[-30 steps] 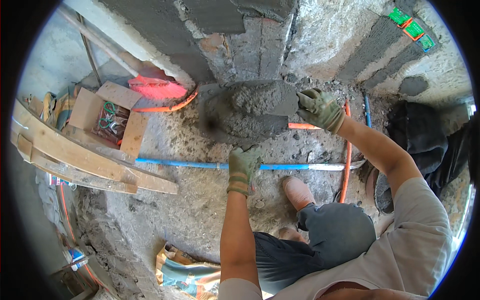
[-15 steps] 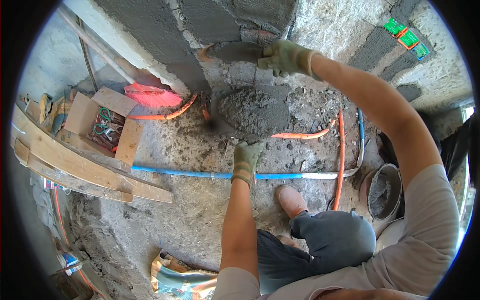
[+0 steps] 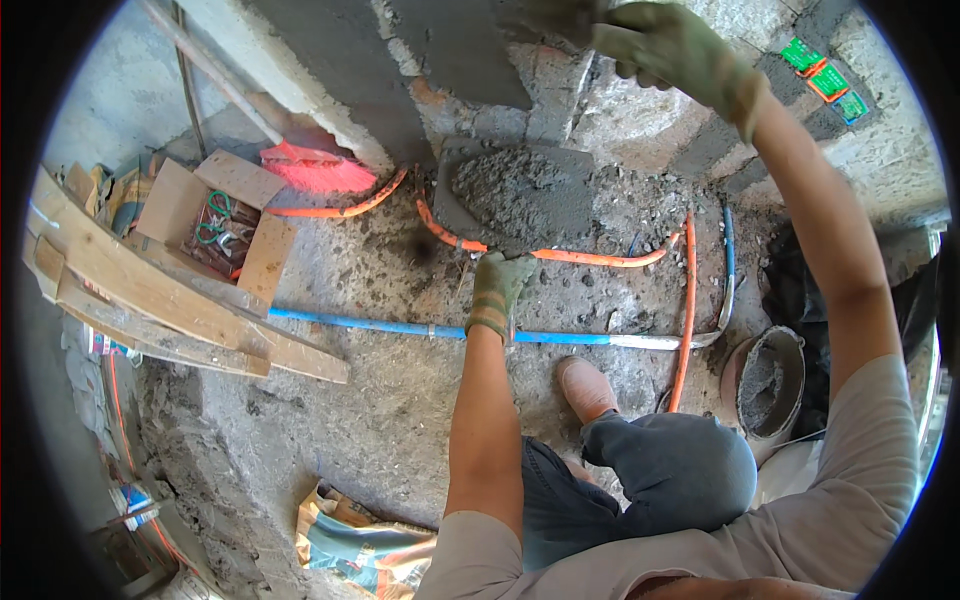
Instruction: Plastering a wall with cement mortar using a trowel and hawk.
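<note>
My left hand [image 3: 498,290], in a green work glove, is closed at the near edge of a flat mortar board [image 3: 447,178]. The handle is hidden under the fingers. A heap of wet grey mortar [image 3: 522,193] lies on the board, held just in front of the wall's foot. At the top of the view, my gloved right hand [image 3: 672,52] grips a trowel [image 3: 556,16], blurred, against the wall. Fresh grey mortar [image 3: 440,50] coats the wall to the left of that hand, with bare masonry [image 3: 555,85] showing beside it.
Orange conduit [image 3: 600,260] and a blue pipe [image 3: 360,321] run along the rubble-strewn floor. A mortar bucket [image 3: 771,385] stands at right. At left are a pink broom [image 3: 315,166], an opened cardboard box [image 3: 262,262] and wooden planks [image 3: 190,320]. Green-covered wall boxes [image 3: 828,80] sit upper right.
My right hand and the trowel have moved up the wall. Grey mortar now covers the patch where the trowel was. The mortar board has shifted slightly away from me.
</note>
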### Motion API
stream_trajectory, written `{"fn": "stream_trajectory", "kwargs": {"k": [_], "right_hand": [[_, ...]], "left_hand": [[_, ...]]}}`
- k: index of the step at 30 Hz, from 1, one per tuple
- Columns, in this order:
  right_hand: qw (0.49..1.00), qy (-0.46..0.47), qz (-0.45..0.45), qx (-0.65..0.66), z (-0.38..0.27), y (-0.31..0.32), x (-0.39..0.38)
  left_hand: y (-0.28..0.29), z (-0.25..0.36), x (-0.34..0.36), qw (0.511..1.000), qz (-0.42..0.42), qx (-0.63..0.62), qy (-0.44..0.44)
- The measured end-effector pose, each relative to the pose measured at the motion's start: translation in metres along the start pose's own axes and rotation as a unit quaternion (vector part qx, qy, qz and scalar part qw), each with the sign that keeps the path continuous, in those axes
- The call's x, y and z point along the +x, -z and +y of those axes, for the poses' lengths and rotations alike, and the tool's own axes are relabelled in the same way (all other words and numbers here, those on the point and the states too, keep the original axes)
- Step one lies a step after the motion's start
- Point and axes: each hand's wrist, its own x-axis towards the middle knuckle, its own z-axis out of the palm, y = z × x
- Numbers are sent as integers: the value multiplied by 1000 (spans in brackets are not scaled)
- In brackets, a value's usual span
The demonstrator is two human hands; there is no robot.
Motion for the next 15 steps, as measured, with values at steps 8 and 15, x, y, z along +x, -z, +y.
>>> {"fn": "stream_trajectory", "kwargs": {"k": [8, 15], "right_hand": [[958, 114, 2, -263, 94, -124, -80], [868, 321, 78, -370, 103, -132, -78]], "left_hand": [[0, 4, -21, 999, 21, 6, -37], [-22, -10, -58, 838, 180, 409, -312]]}}
